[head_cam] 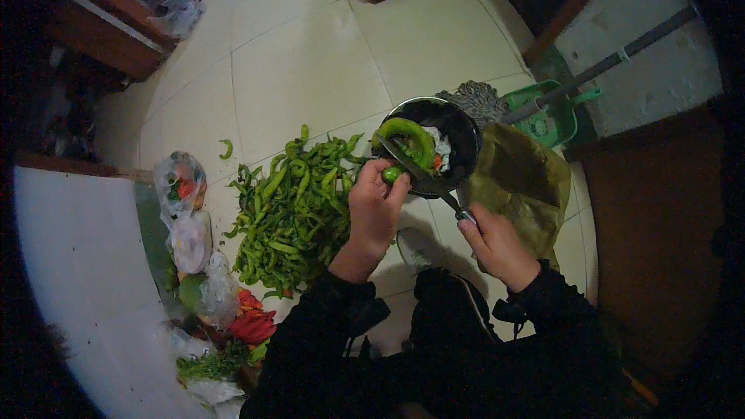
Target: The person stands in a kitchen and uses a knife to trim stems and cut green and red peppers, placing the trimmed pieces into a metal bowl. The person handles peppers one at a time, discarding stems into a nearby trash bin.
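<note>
My left hand (377, 195) grips a small green pepper (391, 174), mostly hidden by the fingers, over the near edge of a round waste bin (465, 128). In my right hand (495, 238) is the handle of a kitchen knife (422, 173). Its blade slants up and left, just past the pepper; whether it touches is hard to tell. Inside the dark-lined bin are a large curved green vegetable piece (428, 138), crumpled white paper (443, 148) and a bit of red. A broad heap of long green peppers (291, 209) covers the floor tiles left of my left hand.
A yellow-green sack (524, 203) lies right of the bin. Behind it are a grey mop head (474, 102) and a green dustpan (544, 119). Bagged vegetables (185, 186) and red peppers (253, 323) line the left side. My shoe (418, 247) is below the bin.
</note>
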Demonstrator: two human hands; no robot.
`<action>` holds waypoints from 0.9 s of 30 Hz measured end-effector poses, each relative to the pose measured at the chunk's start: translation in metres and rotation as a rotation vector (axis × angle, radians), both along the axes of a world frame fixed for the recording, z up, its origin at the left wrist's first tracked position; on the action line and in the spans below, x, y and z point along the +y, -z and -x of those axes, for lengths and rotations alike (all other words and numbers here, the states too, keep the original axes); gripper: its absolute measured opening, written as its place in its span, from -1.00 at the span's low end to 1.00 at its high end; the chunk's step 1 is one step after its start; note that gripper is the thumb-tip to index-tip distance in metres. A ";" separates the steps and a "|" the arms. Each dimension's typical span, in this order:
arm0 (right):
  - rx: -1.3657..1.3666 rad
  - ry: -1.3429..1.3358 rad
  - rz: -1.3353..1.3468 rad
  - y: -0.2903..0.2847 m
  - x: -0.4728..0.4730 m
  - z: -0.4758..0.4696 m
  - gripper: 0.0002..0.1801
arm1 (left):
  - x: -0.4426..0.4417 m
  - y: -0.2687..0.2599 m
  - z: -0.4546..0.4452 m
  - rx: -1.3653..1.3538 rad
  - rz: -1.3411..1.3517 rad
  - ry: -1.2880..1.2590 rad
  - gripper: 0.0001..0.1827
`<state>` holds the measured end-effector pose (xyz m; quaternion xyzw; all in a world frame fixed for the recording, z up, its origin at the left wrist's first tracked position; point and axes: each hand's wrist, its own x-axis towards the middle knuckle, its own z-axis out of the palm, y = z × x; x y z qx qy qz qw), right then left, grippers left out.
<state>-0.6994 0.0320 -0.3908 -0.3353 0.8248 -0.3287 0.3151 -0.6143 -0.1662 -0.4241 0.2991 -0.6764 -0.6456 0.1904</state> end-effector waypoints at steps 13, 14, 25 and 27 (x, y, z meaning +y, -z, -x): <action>0.200 0.002 -0.010 0.016 0.001 0.006 -0.71 | -0.003 0.001 0.001 0.029 -0.183 0.024 -0.76; 0.208 0.006 -0.006 0.015 0.002 0.007 -0.71 | -0.004 0.000 0.001 0.040 -0.185 0.025 -0.77; 0.342 -0.039 -0.072 0.022 0.019 0.020 -0.69 | -0.029 -0.013 -0.007 0.008 -0.249 0.031 -0.79; 0.366 -0.045 -0.084 0.020 0.020 0.021 -0.68 | -0.031 -0.013 -0.008 0.000 -0.209 0.085 -0.79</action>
